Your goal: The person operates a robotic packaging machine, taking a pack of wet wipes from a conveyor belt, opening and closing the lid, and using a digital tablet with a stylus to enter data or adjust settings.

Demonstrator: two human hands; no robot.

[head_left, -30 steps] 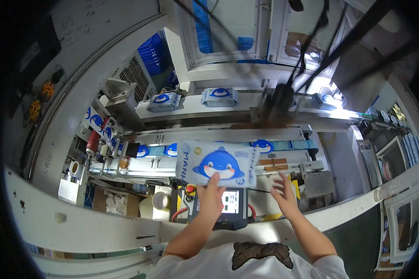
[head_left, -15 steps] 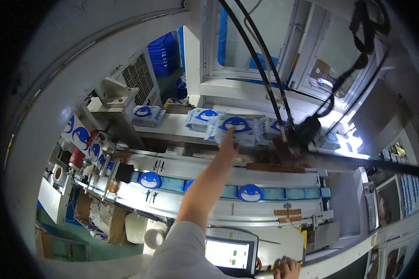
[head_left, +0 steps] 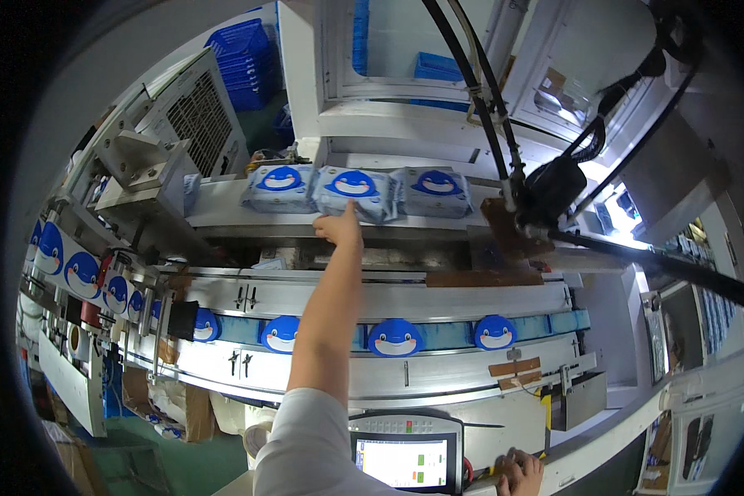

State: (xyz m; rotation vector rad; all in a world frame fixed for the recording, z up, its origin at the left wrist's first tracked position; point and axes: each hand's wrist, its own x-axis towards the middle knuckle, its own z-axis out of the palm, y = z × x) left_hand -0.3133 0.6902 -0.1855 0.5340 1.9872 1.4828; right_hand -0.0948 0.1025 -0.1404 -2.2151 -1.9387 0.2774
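My left arm reaches across the machine in a white sleeve. At its end, my left hand point(head_left: 339, 225) has the index finger stretched onto the front edge of a soft white-and-blue wipes pack point(head_left: 357, 201) with a whale picture; the thumb stands apart and nothing is gripped. One similar wipes pack point(head_left: 278, 198) lies to its left, and another pack point(head_left: 435, 202) sits close on its right, all on a white conveyor point(head_left: 223, 207). Down at the lower right, my right hand point(head_left: 519, 474) rests with curled fingers by the machine's edge; what lies beneath them is hidden.
Whale-shaped blue labels point(head_left: 395, 338) lie spaced along a nearer belt point(head_left: 455, 337). A label web point(head_left: 83, 273) runs over rollers at left. The control screen point(head_left: 405, 459) stands below my arm. Black hoses and a dark machine head point(head_left: 554, 186) hang at right; blue baskets point(head_left: 244, 66) stack behind.
The view has shifted, so the machine sits further left in it. The pack under my left hand now lies in line with its neighbours. The brown-ended machine head, blurred before, is sharp now.
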